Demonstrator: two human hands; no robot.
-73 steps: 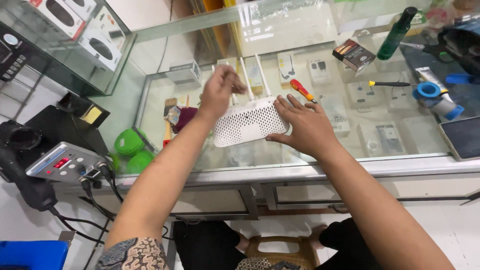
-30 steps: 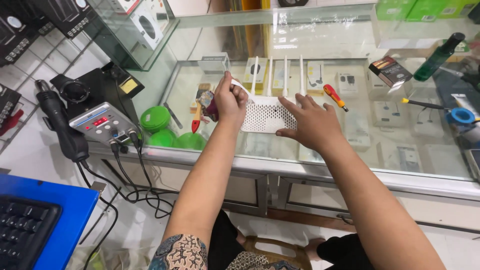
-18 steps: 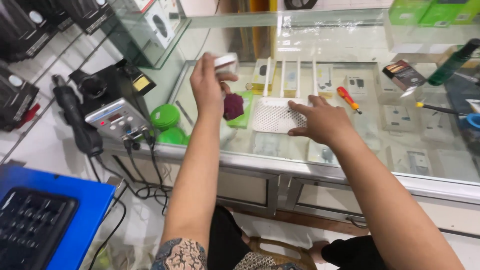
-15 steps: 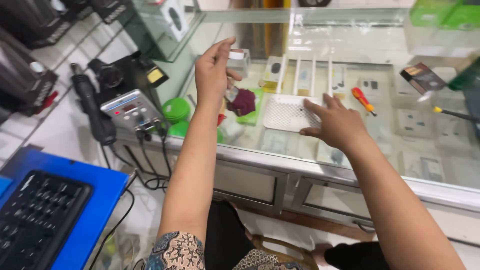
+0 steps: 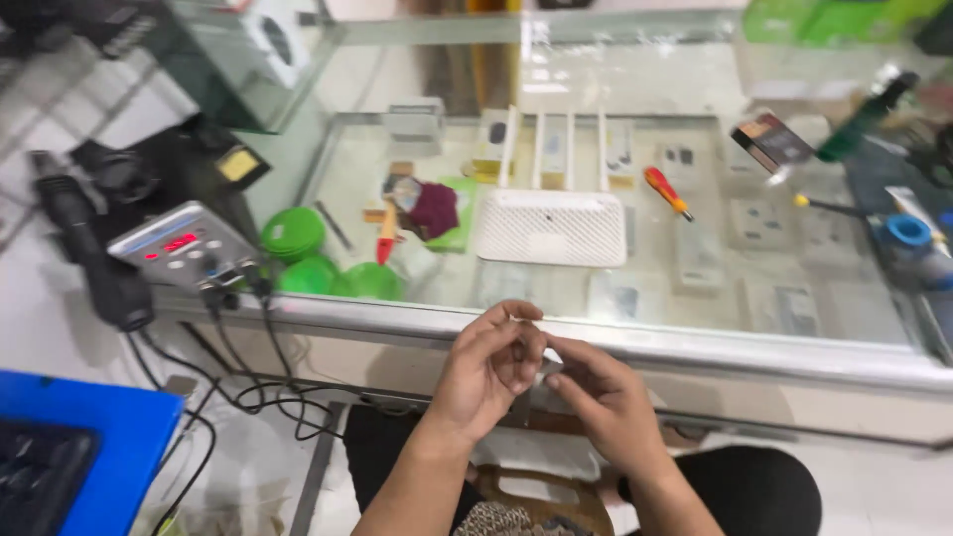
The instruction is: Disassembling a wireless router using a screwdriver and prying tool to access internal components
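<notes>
My left hand (image 5: pixel 491 367) and my right hand (image 5: pixel 606 402) meet just below the front rim of the glass counter (image 5: pixel 754 352). Their fingertips pinch a small pale piece (image 5: pixel 541 370) between them; its shape is too small to make out. Beyond the hands, a white perforated router (image 5: pixel 551 226) lies flat on the glass with three antennas standing up at its far side. Neither hand touches it.
A grey rework station (image 5: pixel 184 245) with cables and a black hot-air handle (image 5: pixel 94 258) sit at the left. Green round lids (image 5: pixel 294 232), a dark red cloth (image 5: pixel 435 208) and an orange-handled screwdriver (image 5: pixel 667 192) lie on the glass. A blue roll (image 5: pixel 905 233) is at the right, a blue surface (image 5: pixel 79 447) at the lower left.
Both hands left the router and drew back to the counter's front edge, where they now meet. The left hand had lifted a small white thing off the glass. The camera tilted down.
</notes>
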